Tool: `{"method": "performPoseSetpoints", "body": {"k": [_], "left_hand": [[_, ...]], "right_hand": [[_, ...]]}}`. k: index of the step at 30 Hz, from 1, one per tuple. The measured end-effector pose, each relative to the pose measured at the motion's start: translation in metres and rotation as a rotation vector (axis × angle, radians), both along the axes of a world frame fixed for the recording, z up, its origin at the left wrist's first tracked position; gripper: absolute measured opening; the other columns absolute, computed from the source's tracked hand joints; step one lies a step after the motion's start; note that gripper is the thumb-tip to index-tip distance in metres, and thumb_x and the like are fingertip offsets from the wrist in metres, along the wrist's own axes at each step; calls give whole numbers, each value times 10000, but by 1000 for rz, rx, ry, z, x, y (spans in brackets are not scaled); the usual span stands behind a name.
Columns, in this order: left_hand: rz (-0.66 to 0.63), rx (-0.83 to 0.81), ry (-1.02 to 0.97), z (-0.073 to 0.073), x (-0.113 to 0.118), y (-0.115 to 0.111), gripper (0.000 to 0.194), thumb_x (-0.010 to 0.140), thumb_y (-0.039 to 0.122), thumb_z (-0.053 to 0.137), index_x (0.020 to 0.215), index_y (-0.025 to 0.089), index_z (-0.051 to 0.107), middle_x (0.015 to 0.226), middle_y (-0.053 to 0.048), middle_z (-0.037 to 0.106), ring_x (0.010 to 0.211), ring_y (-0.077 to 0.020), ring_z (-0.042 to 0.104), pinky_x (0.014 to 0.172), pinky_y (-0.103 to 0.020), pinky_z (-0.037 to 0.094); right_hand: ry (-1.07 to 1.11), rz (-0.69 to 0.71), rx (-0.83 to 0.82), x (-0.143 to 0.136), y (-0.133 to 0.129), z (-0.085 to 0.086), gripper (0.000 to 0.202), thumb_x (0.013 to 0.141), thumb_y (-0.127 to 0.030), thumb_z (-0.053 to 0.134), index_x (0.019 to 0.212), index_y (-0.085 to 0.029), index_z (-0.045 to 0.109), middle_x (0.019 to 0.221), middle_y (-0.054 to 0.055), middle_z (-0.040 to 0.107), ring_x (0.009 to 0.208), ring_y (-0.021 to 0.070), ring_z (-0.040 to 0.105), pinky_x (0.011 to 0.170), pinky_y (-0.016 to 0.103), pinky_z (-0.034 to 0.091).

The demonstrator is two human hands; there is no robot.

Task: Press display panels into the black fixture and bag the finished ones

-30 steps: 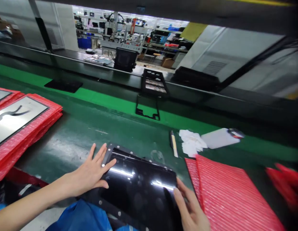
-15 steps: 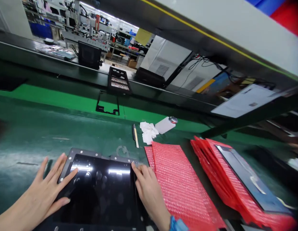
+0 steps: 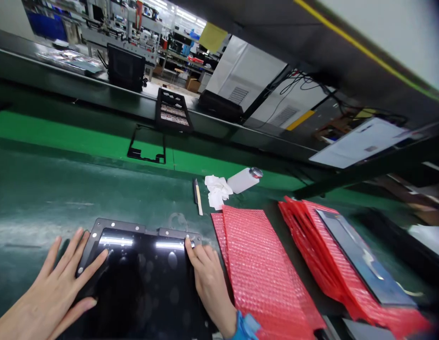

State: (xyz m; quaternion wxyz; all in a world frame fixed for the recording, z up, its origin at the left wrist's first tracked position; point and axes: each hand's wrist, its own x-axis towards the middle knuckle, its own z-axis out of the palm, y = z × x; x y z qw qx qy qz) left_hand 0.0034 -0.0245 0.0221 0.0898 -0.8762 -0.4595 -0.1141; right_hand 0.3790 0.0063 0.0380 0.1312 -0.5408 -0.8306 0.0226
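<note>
A glossy black screen panel (image 3: 145, 283) in a dark frame with silver dots lies on the green bench, partly cut off at the bottom edge. My left hand (image 3: 60, 283) rests over its left side with the fingers spread. At the panel's upper right corner, my right hand (image 3: 208, 278) has its index fingertip on the frame, the other fingers curled; a small shiny bit shows at that fingertip, too small to make out. Red bubble-wrap bags (image 3: 262, 259) lie just right of my right hand.
A knife (image 3: 198, 197), crumpled white tissue (image 3: 217, 191) and a white bottle (image 3: 243, 180) stand beyond the panel. More red bags (image 3: 311, 255) carry another panel (image 3: 364, 259) at right. A black frame (image 3: 147, 158) and a black tray (image 3: 173, 111) lie farther back.
The view has shifted a little. My right index fingertip has moved slightly left along the panel's upper right corner, and the small shiny bit now shows there. My left hand keeps its place on the panel.
</note>
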Motion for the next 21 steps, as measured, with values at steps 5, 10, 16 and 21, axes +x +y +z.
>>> {"method": "performPoseSetpoints", "body": {"k": [5,10,16,21], "left_hand": [[38,21,-35,1,2,-3,644,941,493,477,1528,272,329,1592,-173,278,1453,-448,231,1126,-708,133],[116,-10,-101,5,11,-11,559,992,464,381,1516,270,358,1606,-156,249,1470,-423,199,1129,-702,143],[128,-28,-130,2,13,-14,548,978,441,409,1500,277,389,1609,-147,245,1468,-419,211,1136,-691,142],[136,-74,-117,1,13,-14,600,935,387,470,1516,285,355,1623,-137,202,1466,-414,227,1135,-672,184]], "right_hand": [[276,60,-207,6,3,24,484,969,-110,307,1325,-291,581,957,63,573,910,217,544,822,400,492],[467,-85,-427,36,38,57,333,945,-241,401,1185,-239,632,1130,79,534,1028,209,555,924,407,451],[389,-109,-724,37,95,44,311,706,-359,771,895,-203,580,772,-13,569,654,147,583,590,279,476],[305,-27,-943,25,121,44,343,659,-294,807,746,-219,484,637,-74,503,517,109,534,493,237,428]]}}
